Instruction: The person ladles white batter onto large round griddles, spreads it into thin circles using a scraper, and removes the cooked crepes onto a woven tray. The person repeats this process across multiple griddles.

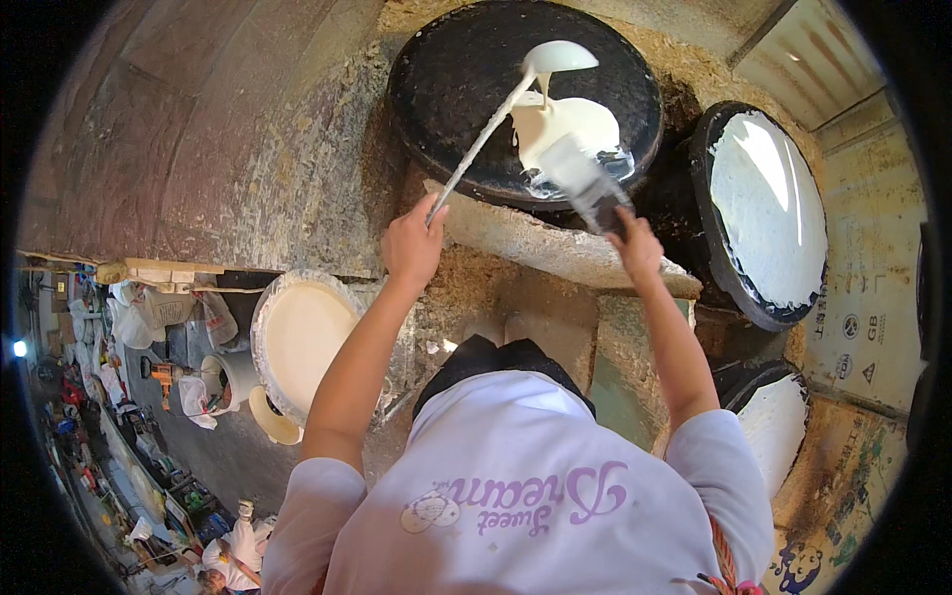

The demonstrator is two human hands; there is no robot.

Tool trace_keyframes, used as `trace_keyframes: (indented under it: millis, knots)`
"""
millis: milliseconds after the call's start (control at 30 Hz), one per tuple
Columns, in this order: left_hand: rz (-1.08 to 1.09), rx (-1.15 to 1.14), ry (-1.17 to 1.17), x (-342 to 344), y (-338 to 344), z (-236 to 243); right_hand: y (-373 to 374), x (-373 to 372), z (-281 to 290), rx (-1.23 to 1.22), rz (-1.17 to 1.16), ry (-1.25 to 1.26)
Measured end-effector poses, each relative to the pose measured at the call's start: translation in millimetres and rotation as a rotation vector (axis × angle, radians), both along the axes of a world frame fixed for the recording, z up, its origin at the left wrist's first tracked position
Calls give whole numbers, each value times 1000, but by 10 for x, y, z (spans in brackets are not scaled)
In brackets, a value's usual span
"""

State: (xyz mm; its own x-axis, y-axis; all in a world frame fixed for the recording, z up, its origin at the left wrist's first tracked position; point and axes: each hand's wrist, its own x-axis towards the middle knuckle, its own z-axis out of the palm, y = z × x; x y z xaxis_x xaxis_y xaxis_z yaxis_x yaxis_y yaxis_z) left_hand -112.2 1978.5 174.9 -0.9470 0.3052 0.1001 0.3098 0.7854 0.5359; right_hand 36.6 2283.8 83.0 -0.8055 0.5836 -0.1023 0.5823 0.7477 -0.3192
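Observation:
My left hand (413, 244) is closed round the long, batter-coated handle of a white ladle (563, 57). Its tilted bowl hangs over a large round black griddle (451, 84), and pale batter drips from it. Below the bowl, a puddle of cream-coloured batter (555, 124) lies on the griddle, with thin smears along its near edge. My right hand (640, 250) grips the dark handle of a wide, flat scraper (587, 186). The blade, blurred by motion, meets the near side of the puddle; whether it touches the griddle surface I cannot tell.
A wide tub of batter (307, 342) stands to my left, beside a white bucket (236, 380). At right, another black griddle (764, 208) carries a white sheet of batter, and a third coated griddle (772, 426) is nearer. A rough ledge (555, 248) runs along the main griddle's front.

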Motion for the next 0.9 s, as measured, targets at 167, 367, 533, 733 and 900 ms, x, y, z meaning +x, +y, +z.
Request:
trace_keyframes:
  millis: [167,367,533,733,900]
  knots:
    - [-118,484,-318,-43,149,0,450,5,-193,-249,-300,287]
    - [-140,1115,-1352,-125,66,473,-297,-254,149,70,184,-103]
    - [-97,1521,-1882,-194,-670,432,512,-229,-66,-134,-298,226]
    - [256,1188,-1576,123,-2282,463,-114,-375,-204,-302,5,176]
    - [368,725,-1393,533,-3464,871,24,-520,104,84,186,28]
